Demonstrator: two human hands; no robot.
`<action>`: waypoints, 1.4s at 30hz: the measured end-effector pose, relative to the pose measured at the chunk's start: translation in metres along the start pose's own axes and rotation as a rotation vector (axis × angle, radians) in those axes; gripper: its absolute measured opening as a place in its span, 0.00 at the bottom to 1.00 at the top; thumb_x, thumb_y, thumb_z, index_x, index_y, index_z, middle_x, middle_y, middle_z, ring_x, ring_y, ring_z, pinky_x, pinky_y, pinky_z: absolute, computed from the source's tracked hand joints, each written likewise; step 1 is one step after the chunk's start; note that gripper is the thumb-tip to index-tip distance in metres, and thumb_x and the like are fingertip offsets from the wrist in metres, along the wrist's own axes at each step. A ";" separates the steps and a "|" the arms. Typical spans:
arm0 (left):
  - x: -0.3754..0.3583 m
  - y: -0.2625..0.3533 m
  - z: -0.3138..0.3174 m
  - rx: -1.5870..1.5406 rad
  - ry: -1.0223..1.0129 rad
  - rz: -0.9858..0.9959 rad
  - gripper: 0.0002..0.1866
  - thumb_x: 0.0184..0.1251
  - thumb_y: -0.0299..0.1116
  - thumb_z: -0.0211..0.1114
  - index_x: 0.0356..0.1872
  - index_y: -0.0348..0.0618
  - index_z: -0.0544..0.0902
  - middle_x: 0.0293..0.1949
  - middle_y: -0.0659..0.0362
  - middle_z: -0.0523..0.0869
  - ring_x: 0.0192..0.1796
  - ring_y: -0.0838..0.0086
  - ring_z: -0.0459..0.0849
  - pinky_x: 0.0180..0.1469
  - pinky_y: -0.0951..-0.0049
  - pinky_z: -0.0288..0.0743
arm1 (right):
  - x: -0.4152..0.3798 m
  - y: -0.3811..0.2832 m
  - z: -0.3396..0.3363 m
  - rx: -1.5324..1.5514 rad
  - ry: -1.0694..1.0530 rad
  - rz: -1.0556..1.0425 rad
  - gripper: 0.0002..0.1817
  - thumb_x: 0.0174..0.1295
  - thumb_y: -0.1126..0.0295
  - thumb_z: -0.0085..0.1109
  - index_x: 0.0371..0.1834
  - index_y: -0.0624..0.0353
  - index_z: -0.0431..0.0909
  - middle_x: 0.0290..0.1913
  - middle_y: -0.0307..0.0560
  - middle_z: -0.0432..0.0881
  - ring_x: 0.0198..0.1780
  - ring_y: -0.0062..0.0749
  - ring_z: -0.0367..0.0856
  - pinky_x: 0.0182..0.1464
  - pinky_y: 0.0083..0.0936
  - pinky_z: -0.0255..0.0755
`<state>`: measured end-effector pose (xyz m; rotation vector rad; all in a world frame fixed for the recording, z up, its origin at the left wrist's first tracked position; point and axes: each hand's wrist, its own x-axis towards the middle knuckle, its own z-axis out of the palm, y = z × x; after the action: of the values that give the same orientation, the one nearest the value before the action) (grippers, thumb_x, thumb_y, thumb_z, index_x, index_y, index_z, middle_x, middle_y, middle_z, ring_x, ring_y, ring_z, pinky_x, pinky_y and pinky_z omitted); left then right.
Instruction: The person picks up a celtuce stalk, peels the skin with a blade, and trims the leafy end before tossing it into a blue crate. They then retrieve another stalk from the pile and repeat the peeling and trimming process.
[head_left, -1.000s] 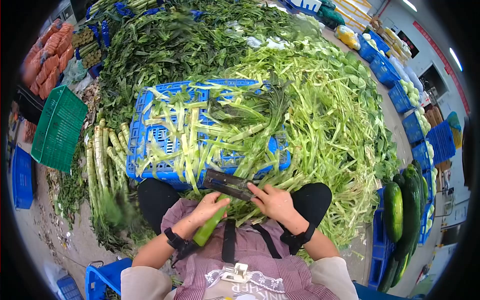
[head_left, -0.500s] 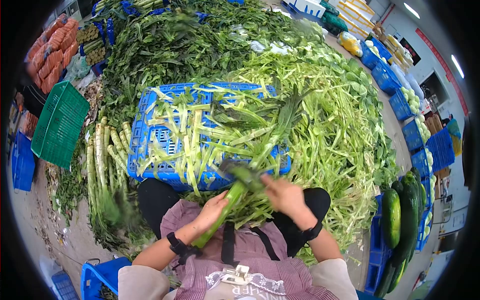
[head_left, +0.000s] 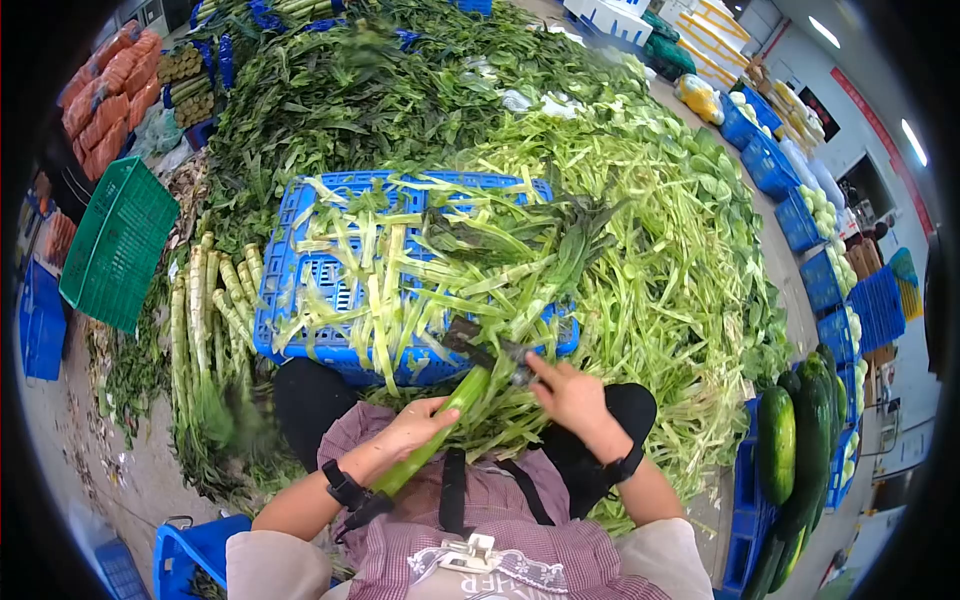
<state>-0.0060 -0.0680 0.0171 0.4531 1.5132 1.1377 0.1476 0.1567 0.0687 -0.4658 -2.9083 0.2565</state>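
My left hand (head_left: 415, 425) is wrapped round the lower part of a green celtuce stem (head_left: 440, 432), which slants up and away from my lap. My right hand (head_left: 575, 402) grips a dark peeler (head_left: 472, 342) that lies across the stem's upper end, blurred by motion. Just beyond, a blue plastic crate (head_left: 280, 290) is strewn with pale green peel strips (head_left: 385, 290) and some leaves. A leafy top (head_left: 575, 240) lies over the crate's right side.
Celtuce stems (head_left: 205, 310) lie in a bundle to the left, near a green basket (head_left: 120, 245). Peelings (head_left: 660, 290) heap up on the right, and dark leaves (head_left: 310, 110) at the back. Dark green gourds (head_left: 815, 430) rest on blue crates (head_left: 745, 540) at the right.
My left hand has shifted slightly down along with the stem. The peeler stays at the stem's upper end, its angle slightly changed. The camera view has moved a little.
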 end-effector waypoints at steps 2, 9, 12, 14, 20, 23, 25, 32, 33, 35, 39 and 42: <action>-0.005 0.006 -0.002 0.042 -0.014 0.022 0.23 0.70 0.40 0.60 0.58 0.34 0.76 0.46 0.60 0.83 0.46 0.80 0.76 0.52 0.76 0.70 | 0.013 0.039 0.011 -0.019 0.119 0.051 0.23 0.56 0.57 0.63 0.57 0.39 0.77 0.27 0.49 0.80 0.24 0.46 0.80 0.25 0.37 0.74; 0.006 0.004 0.001 0.116 -0.064 0.039 0.23 0.66 0.43 0.64 0.53 0.34 0.79 0.42 0.61 0.83 0.42 0.81 0.77 0.46 0.76 0.72 | 0.009 0.028 0.011 0.000 0.128 0.173 0.21 0.56 0.61 0.63 0.55 0.44 0.79 0.29 0.48 0.81 0.27 0.46 0.81 0.30 0.35 0.75; 0.008 -0.002 0.003 0.016 -0.137 0.002 0.23 0.66 0.44 0.64 0.52 0.34 0.79 0.41 0.61 0.84 0.41 0.80 0.78 0.45 0.76 0.72 | -0.013 -0.016 -0.007 0.001 -0.004 -0.033 0.23 0.55 0.60 0.63 0.57 0.40 0.78 0.24 0.46 0.77 0.23 0.42 0.79 0.24 0.35 0.74; 0.006 -0.001 0.008 -0.161 -0.125 0.037 0.21 0.65 0.41 0.64 0.53 0.36 0.80 0.42 0.61 0.84 0.40 0.80 0.79 0.46 0.77 0.73 | -0.012 -0.011 -0.003 -0.018 -0.012 -0.029 0.23 0.57 0.59 0.62 0.58 0.39 0.77 0.25 0.46 0.76 0.23 0.43 0.79 0.24 0.36 0.74; 0.002 -0.004 0.016 -0.180 -0.036 0.057 0.17 0.65 0.37 0.65 0.48 0.36 0.77 0.37 0.61 0.82 0.33 0.81 0.79 0.36 0.77 0.75 | 0.032 0.066 0.005 0.016 0.116 0.318 0.21 0.58 0.58 0.61 0.56 0.45 0.79 0.31 0.53 0.83 0.31 0.48 0.83 0.32 0.40 0.76; -0.003 0.012 0.017 -0.176 0.012 0.083 0.17 0.64 0.34 0.66 0.48 0.35 0.74 0.33 0.61 0.81 0.28 0.82 0.77 0.30 0.78 0.74 | 0.027 0.070 0.032 0.121 0.214 0.307 0.22 0.60 0.58 0.60 0.58 0.47 0.77 0.32 0.54 0.83 0.31 0.48 0.82 0.33 0.39 0.76; -0.001 0.010 0.012 -0.095 0.039 0.106 0.17 0.63 0.33 0.65 0.49 0.35 0.73 0.32 0.61 0.81 0.27 0.82 0.77 0.29 0.79 0.74 | 0.026 0.072 0.040 0.236 0.268 0.322 0.23 0.61 0.58 0.60 0.59 0.49 0.76 0.32 0.54 0.84 0.30 0.48 0.82 0.33 0.38 0.75; 0.002 -0.002 0.010 -0.058 0.009 0.074 0.18 0.64 0.33 0.65 0.50 0.35 0.74 0.33 0.62 0.81 0.24 0.84 0.75 0.27 0.81 0.71 | 0.016 0.042 0.017 0.210 0.255 0.345 0.21 0.61 0.61 0.60 0.57 0.49 0.78 0.29 0.51 0.83 0.26 0.46 0.81 0.30 0.36 0.74; 0.002 0.000 0.011 -0.063 0.008 0.072 0.18 0.64 0.33 0.65 0.50 0.35 0.74 0.33 0.62 0.81 0.24 0.84 0.75 0.27 0.81 0.71 | 0.006 0.030 0.021 0.154 0.206 0.166 0.21 0.59 0.60 0.61 0.57 0.47 0.78 0.29 0.50 0.82 0.25 0.46 0.80 0.29 0.37 0.75; 0.000 0.006 0.011 -0.072 0.000 0.035 0.17 0.64 0.32 0.65 0.50 0.35 0.74 0.34 0.62 0.82 0.24 0.84 0.75 0.26 0.80 0.71 | -0.008 -0.012 0.007 0.072 0.012 0.110 0.23 0.55 0.64 0.64 0.57 0.48 0.78 0.28 0.50 0.81 0.27 0.45 0.80 0.29 0.36 0.75; 0.002 -0.005 0.012 -0.095 -0.033 0.068 0.20 0.64 0.35 0.66 0.51 0.35 0.73 0.32 0.61 0.82 0.23 0.82 0.76 0.25 0.79 0.71 | -0.014 -0.022 -0.004 0.027 -0.135 -0.059 0.23 0.55 0.64 0.63 0.58 0.47 0.77 0.27 0.49 0.79 0.27 0.45 0.80 0.29 0.35 0.75; 0.000 -0.007 0.016 0.236 0.101 0.086 0.27 0.62 0.43 0.65 0.54 0.32 0.71 0.33 0.53 0.82 0.26 0.75 0.81 0.29 0.72 0.75 | 0.014 0.039 0.013 0.000 0.129 0.146 0.22 0.57 0.60 0.62 0.56 0.47 0.79 0.28 0.49 0.81 0.25 0.45 0.80 0.26 0.36 0.74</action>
<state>0.0107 -0.0647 0.0129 0.6337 1.7397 1.0658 0.1437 0.1961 0.0508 -0.6701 -2.7531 0.2370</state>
